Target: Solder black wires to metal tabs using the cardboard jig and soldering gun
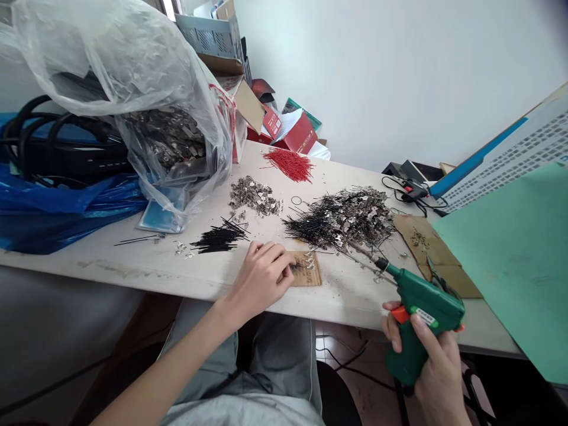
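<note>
My right hand point(426, 361) grips a green soldering gun point(428, 299) by its handle, with a finger at the orange trigger. Its metal tip points left, close to a big pile of black wires with metal tabs point(350, 216). My left hand point(264, 275) rests, fingers curled in, at the left end of a small cardboard piece point(310, 277). What its fingertips hold, if anything, is hidden. Several small metal tabs stand in a row on that cardboard. Just left of my hand lies a bundle of black wires point(219, 236), and behind it a heap of loose metal tabs point(255, 195).
Red wires point(290, 164) lie at the back. A plastic bag of metal parts point(171, 139) stands at left beside a blue bag point(57, 207). Scissors point(437, 275) lie on brown cardboard point(415, 242) at right, near a green sheet point(515, 254). Red boxes point(297, 133) stand behind.
</note>
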### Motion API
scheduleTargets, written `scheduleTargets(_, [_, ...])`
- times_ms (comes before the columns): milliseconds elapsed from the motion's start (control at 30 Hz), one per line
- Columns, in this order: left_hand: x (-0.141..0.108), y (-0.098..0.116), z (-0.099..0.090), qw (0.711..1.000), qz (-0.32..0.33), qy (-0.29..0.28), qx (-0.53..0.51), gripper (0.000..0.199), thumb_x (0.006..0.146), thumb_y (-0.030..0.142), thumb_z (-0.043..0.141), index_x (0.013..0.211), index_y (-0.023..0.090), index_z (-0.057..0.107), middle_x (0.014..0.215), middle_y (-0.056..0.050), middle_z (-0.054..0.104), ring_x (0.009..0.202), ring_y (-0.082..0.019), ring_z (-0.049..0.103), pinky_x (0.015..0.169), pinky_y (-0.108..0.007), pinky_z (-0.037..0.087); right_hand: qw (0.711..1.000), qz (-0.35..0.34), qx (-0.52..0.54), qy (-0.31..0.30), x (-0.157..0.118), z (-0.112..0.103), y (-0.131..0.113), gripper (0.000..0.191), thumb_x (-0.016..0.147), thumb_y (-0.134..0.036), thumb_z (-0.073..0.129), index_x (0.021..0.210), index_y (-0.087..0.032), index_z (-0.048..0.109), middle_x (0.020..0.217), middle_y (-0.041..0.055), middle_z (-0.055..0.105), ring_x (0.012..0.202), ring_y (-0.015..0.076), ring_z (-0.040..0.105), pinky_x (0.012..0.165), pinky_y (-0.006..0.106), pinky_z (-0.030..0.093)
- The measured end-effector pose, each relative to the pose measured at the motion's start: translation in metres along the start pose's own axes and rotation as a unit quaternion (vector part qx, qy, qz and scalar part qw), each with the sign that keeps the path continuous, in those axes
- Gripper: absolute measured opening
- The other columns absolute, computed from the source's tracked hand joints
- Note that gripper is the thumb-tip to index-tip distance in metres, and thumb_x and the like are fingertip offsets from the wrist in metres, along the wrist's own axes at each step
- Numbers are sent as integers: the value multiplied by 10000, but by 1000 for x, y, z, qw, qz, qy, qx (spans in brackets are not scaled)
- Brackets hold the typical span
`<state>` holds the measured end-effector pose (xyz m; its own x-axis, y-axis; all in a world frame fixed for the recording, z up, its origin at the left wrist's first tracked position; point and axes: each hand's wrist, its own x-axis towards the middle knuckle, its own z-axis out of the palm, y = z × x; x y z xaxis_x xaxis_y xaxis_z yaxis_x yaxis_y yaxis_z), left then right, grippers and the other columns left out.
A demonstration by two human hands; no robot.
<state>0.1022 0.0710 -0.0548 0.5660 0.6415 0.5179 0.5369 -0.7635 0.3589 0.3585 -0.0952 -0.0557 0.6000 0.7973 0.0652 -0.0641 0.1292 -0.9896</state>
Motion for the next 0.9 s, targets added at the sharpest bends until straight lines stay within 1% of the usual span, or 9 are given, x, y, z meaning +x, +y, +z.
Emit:
scheduleTargets(67, [-1, 1, 4, 1000, 1, 5, 25, 184, 970, 126, 498, 907, 173, 664, 894, -36, 699, 870, -190, 624, 846, -391, 367, 999, 37, -12, -3, -16, 1, -2, 270, 920, -403, 729, 1041, -162, 752, 650, 59, 616, 482, 160, 476, 557, 373, 402])
scheduleTargets(200, [-3, 0, 7, 999, 11, 13, 48, 188, 983, 133, 494, 900, 170, 659, 872, -35, 676, 863, -194, 606, 847, -399, 336, 991, 132, -23, 19, -42, 5, 0, 332, 860, -440, 806, 1039, -164, 762, 659, 63, 645, 473, 158, 479, 568, 374, 441])
scheduleTargets(300, [-4, 0, 7, 998, 21, 10, 51, 192, 1007, 160, 505, 908, 167, 670, 880, -35, 672, 863, -193, 600, 852, -404, 326, 982, 183, -36, 11, -52, 9, -1, 382, 855, -471, 811, 1073, -161, 767, 540, 16, 552, 500, 178, 494, 572, 351, 447])
scheduleTargets(367, [-4, -1, 7, 998, 29, 3, 52, 195, 1026, 178, 509, 927, 170, 677, 896, -35, 681, 873, -193, 599, 854, -404, 320, 979, 199, -46, 1, -53, 12, -1, 415, 847, -505, 812, 1053, -147, 772, 509, 10, 517, 516, 184, 494, 558, 335, 434])
scheduleTargets(467, [-5, -1, 6, 998, 31, -5, 46, 200, 1044, 198, 516, 931, 179, 680, 909, -31, 693, 885, -192, 600, 859, -403, 312, 974, 216, -63, -6, -50, 15, -2, 425, 835, -528, 821, 1013, -146, 769, 534, 21, 534, 541, 181, 500, 556, 317, 428])
scheduleTargets(600, [-6, -2, 5, 999, 29, -7, 37, 204, 1058, 219, 530, 921, 184, 678, 918, -23, 701, 883, -184, 606, 872, -403, 306, 972, 228, -62, 2, -46, 20, -4, 423, 826, -526, 833, 1017, -155, 761, 581, 21, 557, 555, 163, 490, 562, 300, 429])
scheduleTargets(767, [-7, -3, 5, 999, 37, -4, 34, 200, 1061, 219, 540, 918, 185, 675, 925, -19, 707, 903, -186, 616, 878, -403, 296, 968, 247, -46, 10, -46, 29, -15, 426, 779, -550, 864, 914, -165, 743, 542, -3, 504, 523, 142, 447, 564, 298, 438])
scheduleTargets(900, [-7, -3, 6, 999, 38, 0, 30, 199, 1056, 224, 554, 908, 183, 680, 918, -21, 707, 889, -184, 604, 867, -398, 296, 958, 281, -54, 17, -46, 32, -24, 430, 774, -561, 863, 911, -171, 745, 533, -4, 498, 545, 162, 487, 579, 303, 455])
